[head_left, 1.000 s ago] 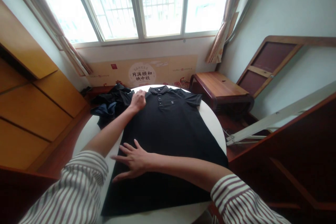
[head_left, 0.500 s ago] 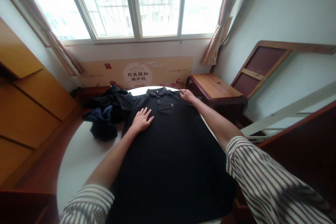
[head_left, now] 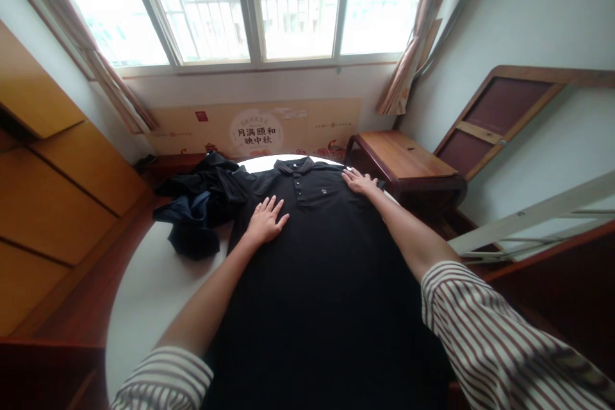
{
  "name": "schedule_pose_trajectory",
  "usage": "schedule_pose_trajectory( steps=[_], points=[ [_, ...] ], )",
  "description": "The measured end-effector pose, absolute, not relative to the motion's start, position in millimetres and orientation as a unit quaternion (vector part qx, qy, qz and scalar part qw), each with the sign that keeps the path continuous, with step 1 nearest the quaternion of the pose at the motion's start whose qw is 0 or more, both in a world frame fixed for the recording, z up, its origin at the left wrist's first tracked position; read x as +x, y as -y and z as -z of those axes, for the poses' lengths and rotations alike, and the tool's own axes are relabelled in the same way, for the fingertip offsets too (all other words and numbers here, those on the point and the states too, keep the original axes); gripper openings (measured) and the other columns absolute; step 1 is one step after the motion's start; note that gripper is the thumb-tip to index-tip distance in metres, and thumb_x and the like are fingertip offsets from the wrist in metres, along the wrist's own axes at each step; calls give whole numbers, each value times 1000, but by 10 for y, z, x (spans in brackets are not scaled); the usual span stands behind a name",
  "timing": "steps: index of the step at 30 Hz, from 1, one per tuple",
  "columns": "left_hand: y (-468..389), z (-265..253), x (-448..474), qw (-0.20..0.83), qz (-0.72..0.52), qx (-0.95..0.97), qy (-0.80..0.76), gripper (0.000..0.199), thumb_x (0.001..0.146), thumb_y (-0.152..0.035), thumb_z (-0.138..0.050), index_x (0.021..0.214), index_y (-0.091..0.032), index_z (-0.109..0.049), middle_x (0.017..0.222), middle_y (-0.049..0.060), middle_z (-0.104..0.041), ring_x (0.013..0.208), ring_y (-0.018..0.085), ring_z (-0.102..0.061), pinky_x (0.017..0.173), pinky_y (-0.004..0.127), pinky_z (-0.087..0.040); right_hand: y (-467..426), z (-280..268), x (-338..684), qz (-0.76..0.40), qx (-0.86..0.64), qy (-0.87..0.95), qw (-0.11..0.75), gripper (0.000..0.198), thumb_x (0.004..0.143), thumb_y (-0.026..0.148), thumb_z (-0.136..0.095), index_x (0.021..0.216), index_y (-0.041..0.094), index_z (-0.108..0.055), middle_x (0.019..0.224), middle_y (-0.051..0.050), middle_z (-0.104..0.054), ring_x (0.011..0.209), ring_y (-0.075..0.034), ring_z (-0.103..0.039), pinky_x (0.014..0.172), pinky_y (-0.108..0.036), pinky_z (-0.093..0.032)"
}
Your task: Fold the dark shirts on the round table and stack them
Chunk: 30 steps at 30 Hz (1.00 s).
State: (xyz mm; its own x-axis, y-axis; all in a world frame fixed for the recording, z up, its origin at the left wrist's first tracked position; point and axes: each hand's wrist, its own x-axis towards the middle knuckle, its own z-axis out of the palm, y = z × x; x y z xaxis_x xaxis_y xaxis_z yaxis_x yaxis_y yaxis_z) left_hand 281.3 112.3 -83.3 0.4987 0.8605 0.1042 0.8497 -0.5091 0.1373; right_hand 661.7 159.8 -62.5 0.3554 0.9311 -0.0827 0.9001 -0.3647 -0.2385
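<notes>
Polo shirt [head_left: 317, 282], black, short-sleeved: front upward on a round white table [head_left: 139, 295], collar [head_left: 294, 166] toward the window [head_left: 298, 6], small pale mark [head_left: 323, 191] on the chest, lower part spread toward the person.
Left hand [head_left: 266, 223]: palm down on the shirt's upper front, fingers fanned wide, nothing in its grasp.
Right hand [head_left: 359, 182]: laid on the shoulder near the right-hand sleeve, fingers extended and a little apart, holding nothing.
Clothing pile [head_left: 206, 182], crumpled, black with dark blue: on the table's left side, against the left-hand sleeve.
Wooden side table [head_left: 408, 157]: beyond the right hand, near the wall.
Printed panel [head_left: 259, 131], beige, Chinese lettering: below the window
</notes>
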Motion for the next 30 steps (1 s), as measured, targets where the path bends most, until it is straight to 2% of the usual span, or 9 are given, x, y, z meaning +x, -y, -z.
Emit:
schedule_pose_trajectory(
  steps=[3, 6, 11, 14, 19, 21, 24, 27, 30],
  points=[
    [-1121, 832, 2816, 32, -80, 865, -494, 67, 97, -59, -32, 153, -22, -36, 161, 8, -26, 149, 28, -22, 121, 43, -18, -1508, 606, 6719, -60, -855, 505, 104, 69, 97, 64, -23, 154, 27, -32, 154, -18, -36, 135, -39, -40, 107, -60, -31],
    [-1118, 826, 2821, 29, -83, 864, -495, 66, 97, -58, -32, 153, -23, -36, 161, 8, -27, 149, 28, -23, 121, 43, -18, -1406, 548, 6881, -36, -878, 466, 105, 70, 97, 58, -35, 144, 7, -46, 141, -30, -45, 132, -41, -43, 103, -59, -35],
    [-1108, 816, 2828, 28, -79, 865, -495, 67, 98, -58, -32, 153, -21, -36, 161, 9, -27, 149, 29, -23, 121, 44, -19, -1244, 433, 7149, -29, -862, 496, 103, 38, 96, 36, -48, 115, 12, -70, 123, -19, -64, 117, -26, -58, 98, -34, -44],
    [-1103, 810, 2829, 19, -70, 865, -497, 67, 98, -59, -30, 153, -22, -36, 161, 8, -27, 149, 28, -23, 121, 44, -19, -1182, 372, 7214, -17, -859, 501, 99, 35, 97, 29, -46, 112, 11, -72, 116, -19, -67, 111, -26, -62, 94, -33, -46],
    [-1097, 796, 2831, 6, -60, 867, -494, 67, 99, -58, -27, 154, -20, -34, 161, 9, -26, 149, 29, -23, 121, 44, -20, -1179, 255, 7017, 20, -853, 513, 95, 45, 98, 33, -40, 124, 5, -64, 132, -27, -56, 120, -35, -55, 97, -50, -44],
    [-1092, 791, 2832, 6, -57, 868, -493, 67, 99, -58, -27, 154, -20, -34, 161, 9, -26, 149, 29, -22, 121, 44, -20, -1175, 241, 6820, 29, -823, 558, 100, 48, 99, 38, -38, 132, 11, -60, 141, -22, -51, 127, -32, -50, 104, -49, -39],
    [-1091, 787, 2831, 9, -54, 869, -492, 68, 99, -59, -26, 154, -20, -33, 162, 10, -25, 149, 29, -22, 121, 44, -20, -1082, 319, 6505, 3, -740, 667, 84, 51, 99, 50, -37, 145, 29, -49, 154, -6, -42, 138, -27, -40, 114, -46, -29],
    [-1108, 792, 2823, 11, -53, 870, -490, 68, 99, -59, -27, 155, -20, -32, 162, 10, -23, 149, 30, -21, 121, 44, -19, -897, 465, 6337, -44, -695, 717, 22, 61, 98, 62, -29, 154, 38, -31, 163, 0, -23, 146, -35, -24, 114, -62, -21],
    [-1117, 812, 2809, 17, -54, 873, -485, 69, 99, -61, -28, 155, -21, -32, 162, 10, -23, 150, 30, -20, 120, 45, -19, -737, 529, 6324, -53, -727, 684, -13, 68, 95, 68, -25, 156, 39, -22, 165, 1, -14, 147, -41, -17, 113, -66, -16]
  ],
)
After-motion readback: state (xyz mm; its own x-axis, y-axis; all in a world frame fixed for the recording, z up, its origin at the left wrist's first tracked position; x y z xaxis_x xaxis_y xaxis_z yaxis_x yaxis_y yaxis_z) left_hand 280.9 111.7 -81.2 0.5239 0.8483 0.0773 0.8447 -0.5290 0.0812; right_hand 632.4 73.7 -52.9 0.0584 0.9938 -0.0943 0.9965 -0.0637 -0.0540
